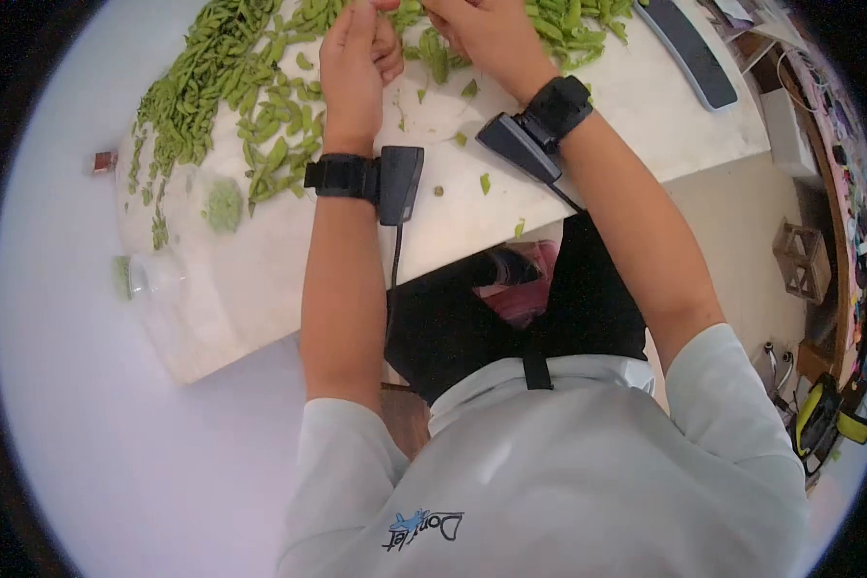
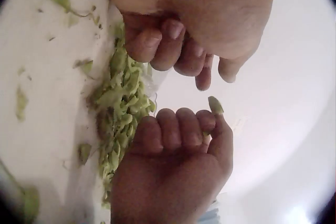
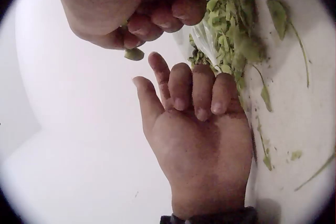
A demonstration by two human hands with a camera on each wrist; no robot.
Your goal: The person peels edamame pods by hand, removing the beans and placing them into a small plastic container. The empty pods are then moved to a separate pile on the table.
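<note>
At the top edge of the head view, both hands work close together over the pods. My left hand [image 1: 358, 82] pinches a small green pod [image 2: 215, 105] between thumb and index finger, and the pod's end sticks out past the thumb tip. The other fingers of that hand are curled in. Facing it, my right hand [image 3: 202, 140] has its thumb and index finger apart with nothing between them, its remaining fingers loosely bent. The right wrist view also shows the pinched pod [image 3: 134, 54], just off the right index fingertip.
A large heap of green pods [image 1: 183, 106] covers the white table's [image 1: 260, 299] far left, with looser pods [image 1: 279, 125] beside it. More pods [image 1: 583, 19] lie behind the right hand. A phone-like slab [image 1: 689, 53] lies far right. A clear container [image 1: 159, 279] is near the left edge.
</note>
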